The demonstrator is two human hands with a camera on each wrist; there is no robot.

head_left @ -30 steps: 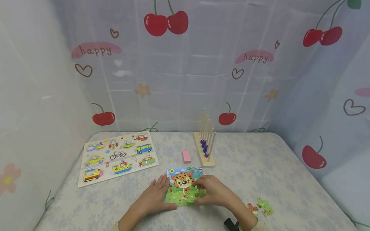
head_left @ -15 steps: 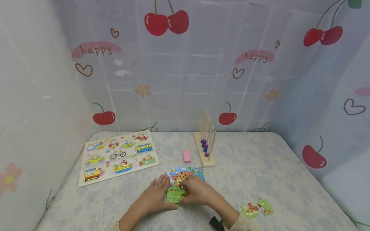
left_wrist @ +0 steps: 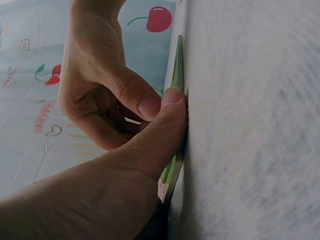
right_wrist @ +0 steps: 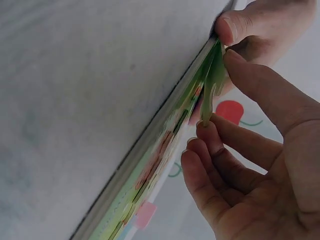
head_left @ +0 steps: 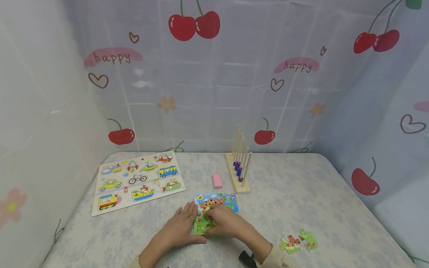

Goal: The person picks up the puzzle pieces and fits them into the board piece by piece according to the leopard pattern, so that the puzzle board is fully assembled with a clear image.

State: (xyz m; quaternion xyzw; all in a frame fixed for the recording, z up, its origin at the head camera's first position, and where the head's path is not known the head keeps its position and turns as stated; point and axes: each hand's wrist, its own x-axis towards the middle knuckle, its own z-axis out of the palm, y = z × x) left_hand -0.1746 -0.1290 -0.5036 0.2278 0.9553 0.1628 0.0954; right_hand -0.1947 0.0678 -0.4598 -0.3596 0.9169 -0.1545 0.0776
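A leopard jigsaw puzzle lies flat at the near middle of the table, its lower part covered by my right hand. My left hand rests along its left side with straight fingers, the thumb against the near edge. Above the lower left of the picture, my right hand pinches a green puzzle piece between thumb and fingertips. In the right wrist view the piece stands tilted up from the board. The left wrist view shows the left thumb close to the right fingertips.
Loose puzzle pieces lie right of my right forearm. Behind the puzzle are a pink block and a wooden peg stand with purple and blue beads. A vehicle puzzle board lies at the left. A cherry-print curtain surrounds the table.
My right hand has moved left across the leopard puzzle, from its right side to the lower left. More of the loose pieces shows beside the forearm. The left hand has stayed in place.
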